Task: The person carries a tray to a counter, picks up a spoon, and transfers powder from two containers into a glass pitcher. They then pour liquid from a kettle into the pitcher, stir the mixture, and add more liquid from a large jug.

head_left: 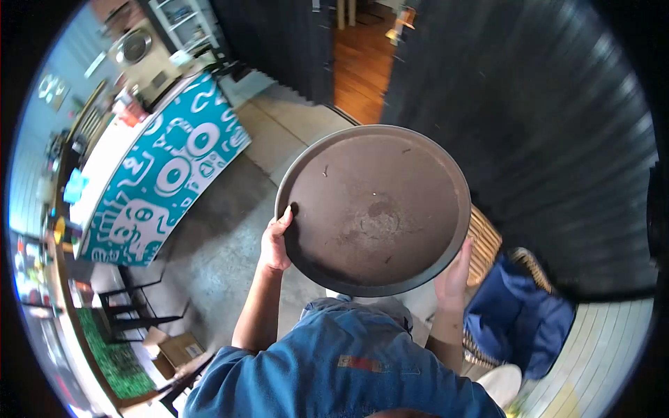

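I hold a large round brown tray [376, 202] in front of me with both hands, its scuffed flat face turned up toward the camera. My left hand [276, 242] grips the tray's left rim, thumb over the edge. On the lower right rim sits my right hand [454, 273], fingers curled around it. Nothing lies on the tray. My blue shirt [334, 369] fills the bottom of the view.
A counter with a teal and white patterned front [171, 167] runs along the left, cluttered on top. Black stools [129, 310] and a cardboard box [180, 347] stand below it. A wicker chair [488, 240] with blue cloth [519, 317] is at right. A dark wall [543, 118] and a doorway to a wooden floor [359, 66] lie ahead.
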Demonstrator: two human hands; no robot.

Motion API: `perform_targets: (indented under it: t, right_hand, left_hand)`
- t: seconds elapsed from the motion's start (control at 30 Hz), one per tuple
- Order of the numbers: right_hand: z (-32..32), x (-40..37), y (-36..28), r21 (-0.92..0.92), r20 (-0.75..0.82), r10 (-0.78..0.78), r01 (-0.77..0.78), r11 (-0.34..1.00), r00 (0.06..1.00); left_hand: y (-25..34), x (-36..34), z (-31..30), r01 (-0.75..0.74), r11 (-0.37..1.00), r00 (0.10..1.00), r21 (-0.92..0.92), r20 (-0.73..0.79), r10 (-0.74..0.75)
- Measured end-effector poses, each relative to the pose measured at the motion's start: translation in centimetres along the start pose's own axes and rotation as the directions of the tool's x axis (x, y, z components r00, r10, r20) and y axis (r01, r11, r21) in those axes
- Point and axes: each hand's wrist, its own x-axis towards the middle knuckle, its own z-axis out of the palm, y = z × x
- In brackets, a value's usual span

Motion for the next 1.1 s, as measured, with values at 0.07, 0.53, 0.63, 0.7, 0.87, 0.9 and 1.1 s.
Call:
perform_targets:
  t: [0.07, 0.53, 0.63, 0.7, 0.87, 0.9, 1.1]
  right_hand:
    - [4.9, 2.2, 0.8, 0.008, 0.124, 0.083, -0.085, 0.996, 0.989]
    - [24.5, 24.1, 17.8, -0.295, 0.072, 0.309, -0.276, 0.915, 0.948]
    - [30.1, 29.2, 18.6, -0.328, 0.23, 0.367, -0.283, 0.901, 0.901]
    - [33.7, 33.1, 18.6, -0.309, 0.319, 0.428, -0.334, 0.89, 0.846]
    - [39.8, 39.5, 18.1, -0.427, 0.339, 0.322, -0.161, 0.89, 0.884]
    - [40.7, 40.9, 18.6, -0.443, 0.291, 0.289, -0.139, 0.886, 0.912]
    - [44.5, 48.2, 21.6, -0.405, 0.165, 0.271, -0.185, 0.895, 0.948]
  left_hand:
    - [3.1, 0.9, -1.8, -0.089, 0.996, 0.994, 0.026, -0.062, 0.091]
    - [14.7, 8.9, -10.4, -0.281, 0.927, 0.733, 0.25, -0.567, 0.375]
    - [18.8, 12.6, -9.9, -0.336, 0.897, 0.669, 0.287, -0.598, 0.441]
    - [21.0, 15.5, -9.8, -0.396, 0.864, 0.63, 0.312, -0.592, 0.503]
    - [25.0, 22.9, -7.7, -0.442, 0.866, 0.623, 0.234, -0.615, 0.484]
    - [25.4, 24.8, -8.3, -0.438, 0.874, 0.623, 0.211, -0.629, 0.464]
    - [29.9, 36.6, -12.6, -0.31, 0.94, 0.716, 0.142, -0.616, 0.329]
